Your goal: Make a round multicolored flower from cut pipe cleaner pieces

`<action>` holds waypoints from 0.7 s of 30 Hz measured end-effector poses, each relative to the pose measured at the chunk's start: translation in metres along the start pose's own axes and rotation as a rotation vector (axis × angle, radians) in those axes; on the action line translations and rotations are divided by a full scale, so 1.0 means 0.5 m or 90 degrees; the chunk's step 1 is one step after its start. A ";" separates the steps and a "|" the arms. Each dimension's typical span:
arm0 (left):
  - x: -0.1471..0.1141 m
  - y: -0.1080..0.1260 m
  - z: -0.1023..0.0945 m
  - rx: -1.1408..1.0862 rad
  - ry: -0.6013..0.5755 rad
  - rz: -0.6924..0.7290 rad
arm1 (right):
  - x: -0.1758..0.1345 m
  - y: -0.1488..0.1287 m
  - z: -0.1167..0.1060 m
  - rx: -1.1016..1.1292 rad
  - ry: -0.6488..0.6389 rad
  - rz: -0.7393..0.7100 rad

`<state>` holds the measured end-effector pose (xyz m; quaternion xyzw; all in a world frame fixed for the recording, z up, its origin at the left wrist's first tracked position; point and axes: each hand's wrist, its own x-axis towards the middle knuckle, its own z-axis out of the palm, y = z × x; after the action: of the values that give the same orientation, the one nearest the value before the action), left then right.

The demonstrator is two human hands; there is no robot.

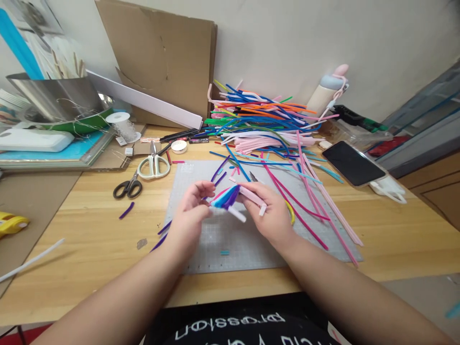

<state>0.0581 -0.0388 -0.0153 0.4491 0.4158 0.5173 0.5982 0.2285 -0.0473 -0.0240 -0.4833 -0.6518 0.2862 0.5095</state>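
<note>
Over the middle of the grey cutting mat (230, 261), a small pipe cleaner piece (227, 196) is held up between my two hands. Blue, purple and pink strands lie side by side in it, and pale pink ends stick out. My right hand (271, 211) grips its pale pink stem at the right. At the left end, my left hand (194, 206) has curled fingers and a thumb on the tip of the strands; the exact contact is partly hidden. Just past my right hand, the tip of a dark pointed tool (253, 177) and a yellow handle (290, 212) show.
A heap of coloured pipe cleaners (266, 115) lies at the back; long pink ones (302, 213) stretch along the right. White scissors (154, 165) and black scissors (128, 187) lie left. A phone (355, 163) and bottle (325, 93) are at right; cardboard (161, 57) leans behind.
</note>
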 end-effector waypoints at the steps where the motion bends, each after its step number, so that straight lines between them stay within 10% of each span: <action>1: 0.001 0.007 -0.002 -0.002 0.020 0.010 | 0.000 -0.001 -0.006 -0.045 0.018 -0.059; 11: -0.005 0.035 0.000 0.480 -0.121 0.163 | -0.015 -0.008 -0.009 -0.235 -0.064 -0.249; 21: 0.000 0.005 -0.007 0.231 -0.166 -0.108 | 0.002 -0.004 0.001 0.180 -0.110 0.184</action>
<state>0.0540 -0.0384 -0.0138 0.5757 0.4573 0.3195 0.5978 0.2275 -0.0472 -0.0219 -0.4689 -0.5706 0.4853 0.4681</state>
